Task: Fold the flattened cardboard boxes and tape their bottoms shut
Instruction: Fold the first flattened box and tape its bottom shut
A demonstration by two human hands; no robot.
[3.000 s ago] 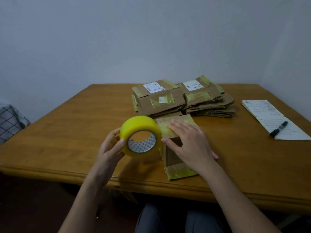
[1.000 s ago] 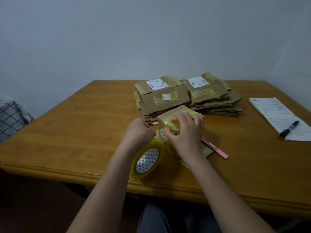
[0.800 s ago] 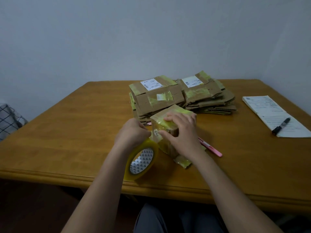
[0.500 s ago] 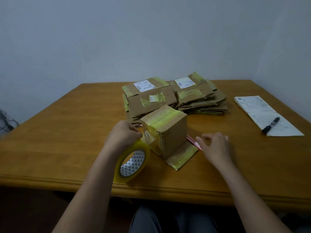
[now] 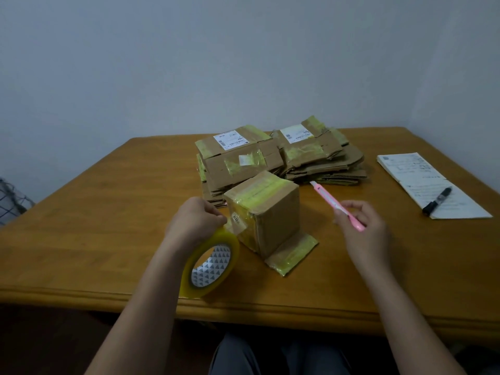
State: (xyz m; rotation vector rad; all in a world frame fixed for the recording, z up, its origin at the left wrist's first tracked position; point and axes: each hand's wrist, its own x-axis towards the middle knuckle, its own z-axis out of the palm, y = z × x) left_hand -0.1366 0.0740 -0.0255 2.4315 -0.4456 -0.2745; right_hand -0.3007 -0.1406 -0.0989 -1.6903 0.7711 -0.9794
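A small folded cardboard box [image 5: 273, 212] stands on the wooden table [image 5: 94, 212], a yellowish tape strip across its top face and down its left side. One flap lies flat in front of it. My left hand [image 5: 193, 221] grips the yellow tape roll [image 5: 209, 266] just left of the box, the tape still joined to the box. My right hand [image 5: 365, 228] holds a pink utility knife [image 5: 335, 205] to the right of the box, its tip pointing away from me. Two stacks of flattened boxes [image 5: 276, 158] lie behind.
A paper notepad [image 5: 422, 174] with a black marker [image 5: 437, 200] on it lies at the table's right side. A white wall stands behind the table. A checked fabric [image 5: 10, 198] shows at the left edge. My knees are under the near table edge.
My right hand left the top of the box, reached right to the pink knife and lifted it. My left hand stayed on the tape roll beside the box.
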